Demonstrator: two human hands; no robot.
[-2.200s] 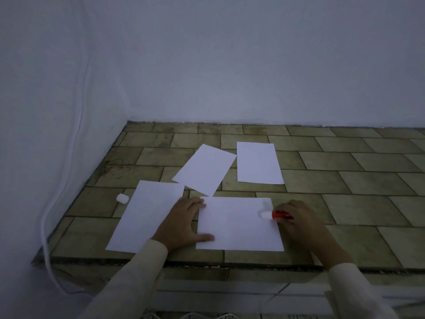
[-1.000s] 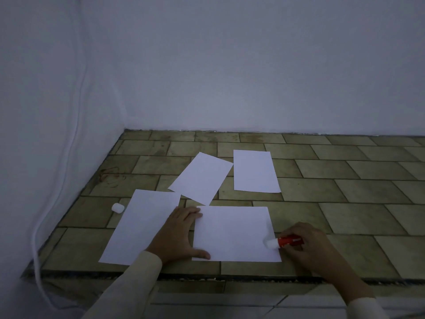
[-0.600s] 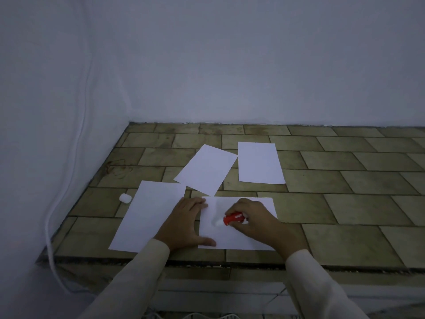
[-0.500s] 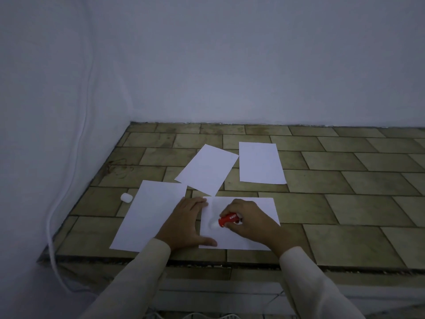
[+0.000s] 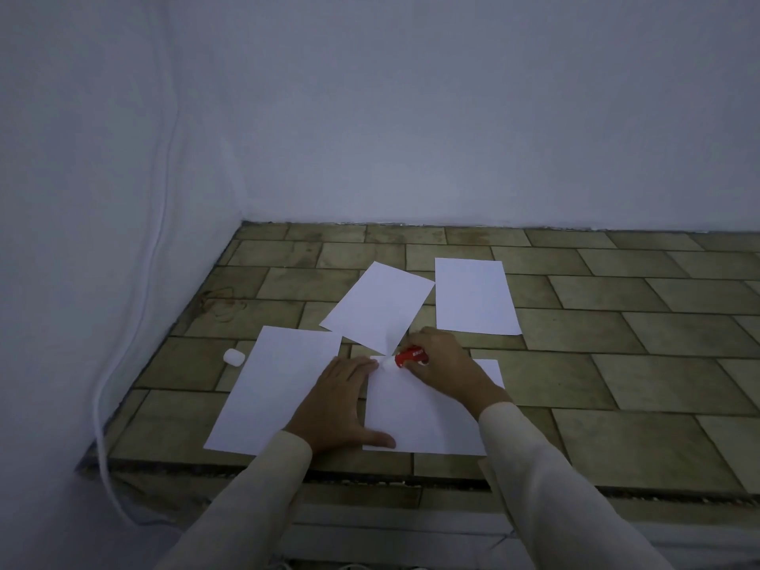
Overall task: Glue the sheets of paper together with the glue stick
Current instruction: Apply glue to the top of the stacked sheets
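Only glue stick point(image 5: 410, 356) label, unreadable.

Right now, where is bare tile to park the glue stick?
Free: tiles right of the near sheet and far-right sheet, and the strip along the back wall. Crowded: the centre, where both hands, glue stick and angled sheet meet, and left around the cap.

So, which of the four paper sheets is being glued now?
The nearest sheet, at the front edge: the left hand pins it and the right hand presses the red glue stick on its far-left corner. Others lie untouched.
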